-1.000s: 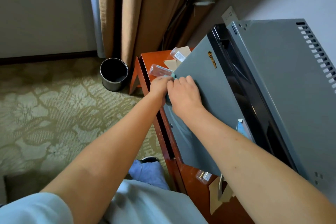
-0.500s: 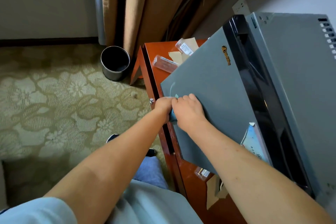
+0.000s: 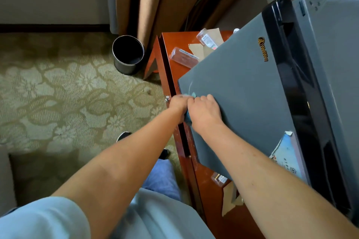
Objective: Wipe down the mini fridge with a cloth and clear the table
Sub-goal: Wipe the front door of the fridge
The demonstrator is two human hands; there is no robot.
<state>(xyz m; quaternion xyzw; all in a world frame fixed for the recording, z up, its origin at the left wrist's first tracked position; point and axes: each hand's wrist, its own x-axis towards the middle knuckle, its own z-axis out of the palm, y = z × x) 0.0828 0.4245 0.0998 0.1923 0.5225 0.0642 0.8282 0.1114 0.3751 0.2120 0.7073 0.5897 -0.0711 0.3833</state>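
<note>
A black bin (image 3: pixel 128 54) stands on the patterned carpet (image 3: pixel 58 93), just beside the red-brown table (image 3: pixel 172 68); two clear bottles (image 3: pixel 183 57) lie on the tabletop behind the mini fridge (image 3: pixel 242 93); low on the grey door, near its left edge, the left hand (image 3: pixel 179 104) and right hand (image 3: pixel 206 114) sit side by side, fingers curled, both clutching a teal cloth (image 3: pixel 188 117) pressed against the door; further right, a sticker (image 3: pixel 287 153) clings beside the black trim.
</note>
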